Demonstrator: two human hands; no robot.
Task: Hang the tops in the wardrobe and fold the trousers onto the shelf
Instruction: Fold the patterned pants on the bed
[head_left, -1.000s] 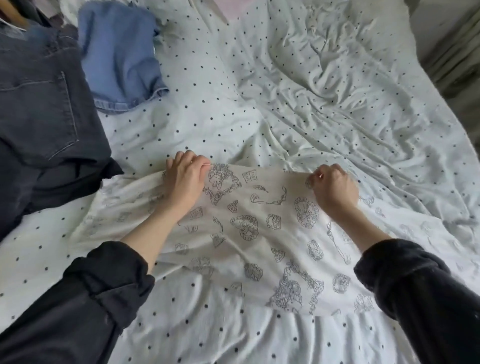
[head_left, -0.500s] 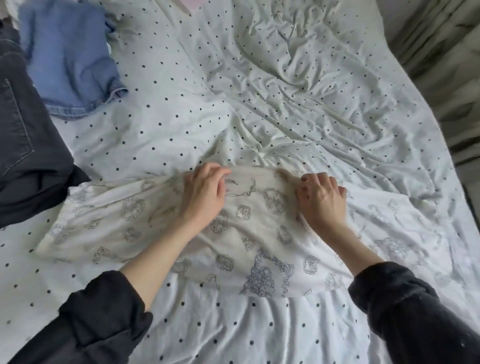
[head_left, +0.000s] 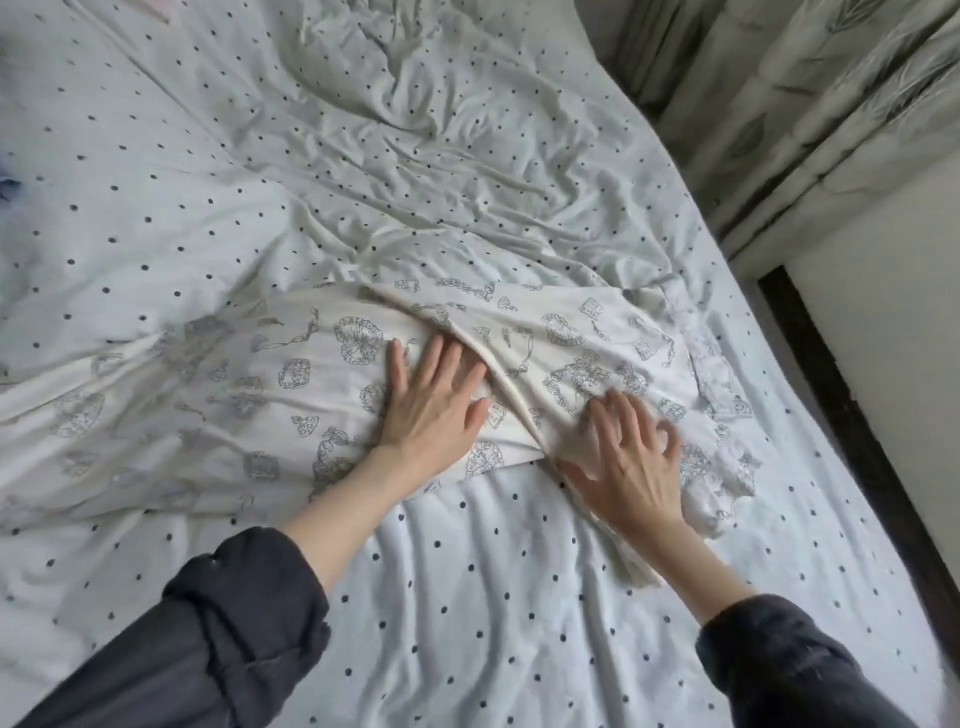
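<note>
Lying flat on the bed (head_left: 519, 597), the printed garment (head_left: 260, 395) was pressed under both hands, left hand (head_left: 434, 402) and right hand (head_left: 631, 457), fingers spread, nothing gripped.

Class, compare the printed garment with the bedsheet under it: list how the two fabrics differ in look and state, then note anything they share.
The garment is cream with grey line drawings; the sheet is paler with small dark dots. The garment has one layer folded over along a ridge between the hands; the sheet lies spread out. The left hand and right hand rest on the garment, not the sheet. Both are light and wrinkled.
</note>
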